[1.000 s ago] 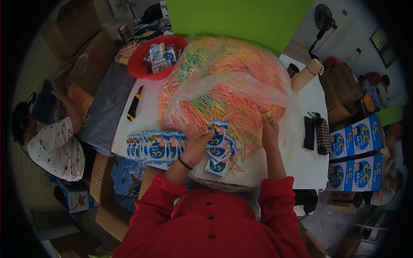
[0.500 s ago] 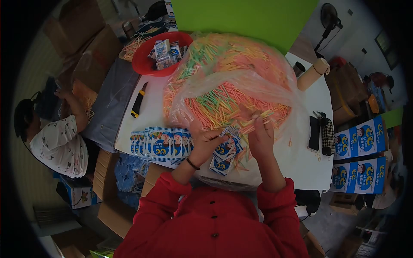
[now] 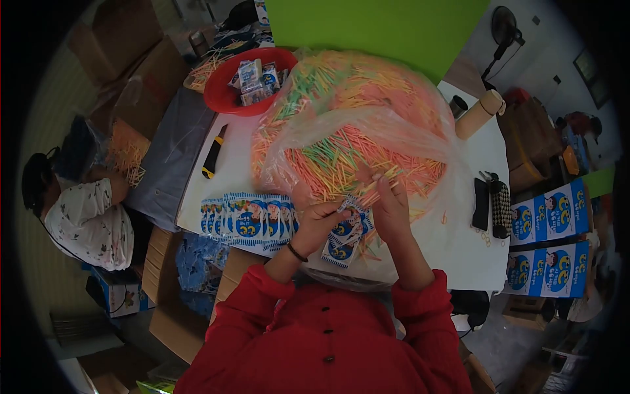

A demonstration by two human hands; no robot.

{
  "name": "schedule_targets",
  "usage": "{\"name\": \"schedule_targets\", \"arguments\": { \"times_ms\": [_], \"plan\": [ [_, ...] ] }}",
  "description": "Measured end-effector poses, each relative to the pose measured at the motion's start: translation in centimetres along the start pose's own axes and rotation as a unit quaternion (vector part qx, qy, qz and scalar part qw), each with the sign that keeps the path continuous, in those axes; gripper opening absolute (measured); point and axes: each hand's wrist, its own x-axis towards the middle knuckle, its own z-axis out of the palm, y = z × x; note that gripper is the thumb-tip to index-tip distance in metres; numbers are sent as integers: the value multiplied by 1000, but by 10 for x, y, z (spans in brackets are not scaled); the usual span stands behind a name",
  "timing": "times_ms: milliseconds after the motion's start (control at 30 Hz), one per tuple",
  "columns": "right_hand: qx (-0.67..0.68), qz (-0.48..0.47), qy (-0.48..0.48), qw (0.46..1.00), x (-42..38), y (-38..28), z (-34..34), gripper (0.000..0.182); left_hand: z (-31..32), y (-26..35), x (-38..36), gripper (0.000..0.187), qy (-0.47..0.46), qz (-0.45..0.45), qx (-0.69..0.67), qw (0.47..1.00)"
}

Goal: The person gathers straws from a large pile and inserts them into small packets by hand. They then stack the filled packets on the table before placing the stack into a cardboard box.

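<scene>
My left hand (image 3: pixel 316 224), a dark bracelet at its wrist, is closed with thumb and fingers pinching the edge of a small blue-and-white packet (image 3: pixel 350 202). Close beside it, my right hand (image 3: pixel 392 205) is closed around a few thin pastel sticks (image 3: pixel 371 196), their ends near the packet's top. More printed packets (image 3: pixel 339 254) lie below my hands, with loose sticks next to them. Left of my left hand, an overlapping row of packets (image 3: pixel 249 218) rests on the table. Just beyond both hands, a big clear plastic bag (image 3: pixel 282 157) lies open, full of pink, yellow and green sticks.
A red bowl (image 3: pixel 216 97) of filled packets and a utility knife (image 3: pixel 213 154) are on the white table (image 3: pixel 203 187). To the right are a flask (image 3: pixel 480 115), a phone (image 3: pixel 481 202) and a checked case (image 3: pixel 501 209). Printed cartons (image 3: pixel 550 210) stand beyond. Another person (image 3: pixel 92 217) sits at left.
My right hand has moved slightly left with the sticks, closer to the packet in my left hand. The other person's arm at left has lowered.
</scene>
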Motion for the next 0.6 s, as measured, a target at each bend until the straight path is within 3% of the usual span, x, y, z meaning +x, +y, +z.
{"name": "schedule_targets", "arguments": {
  "times_ms": [67,200,233,267,367,467,600],
  "plan": [
    [-151,-71,-94,981,-1,2,1,18,-1,-3,1,18,4,8,17,1000],
    [-139,-51,-144,978,-2,5,-3,21,1,1,0,18,16,-4,-15,1000],
    [-338,-112,-186,916,-1,0,-6,19,2,4,0,18,16,-3,-24,1000],
    [-520,-168,-218,809,0,-2,-8,18,1,2,0,18,17,-3,-23,1000],
    [-560,-159,-241,777,0,-12,3,25,0,-10,3,21,6,5,-34,999],
    [-520,-145,-254,803,1,-18,3,37,0,-10,5,24,3,29,-35,999],
    [-527,-113,-282,793,4,-30,4,55,-1,3,8,26,-19,36,-59,997]
  ]
}}
